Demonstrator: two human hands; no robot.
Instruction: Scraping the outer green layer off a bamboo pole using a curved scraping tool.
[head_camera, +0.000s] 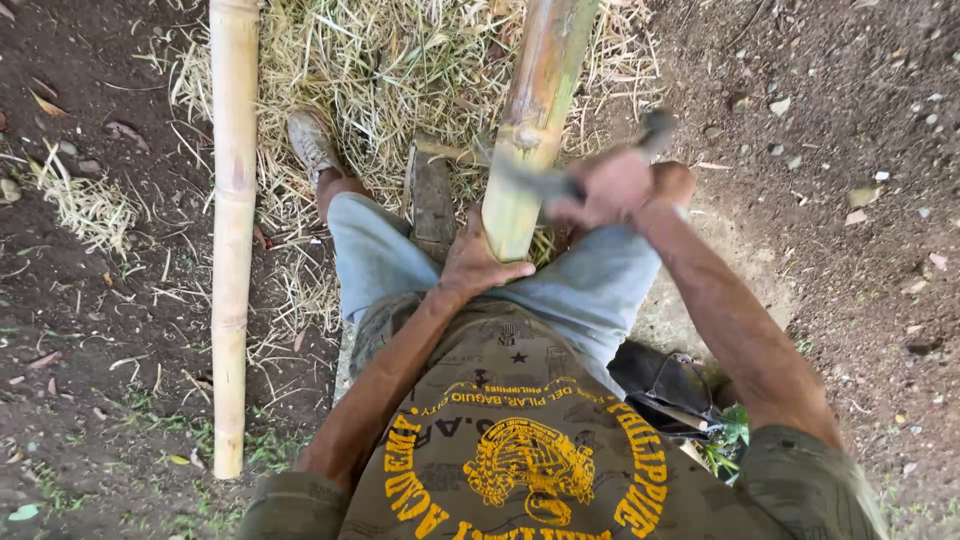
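Note:
A thick green-yellow bamboo pole (535, 110) runs from the top of the view down to my lap. My left hand (478, 262) grips its near end against my thigh. My right hand (615, 187) is shut on a dark-handled blade tool (545, 180), blurred by motion, whose edge meets the pole near a node. I sit with grey shorts over a wooden block (432, 200).
A second, pale bamboo pole (232, 230) lies on the ground to the left. Dry straw and shavings (390, 60) cover the ground ahead. My shoe (312, 145) rests in the straw. A dark bag (670, 390) sits at my right hip. Bare soil lies on both sides.

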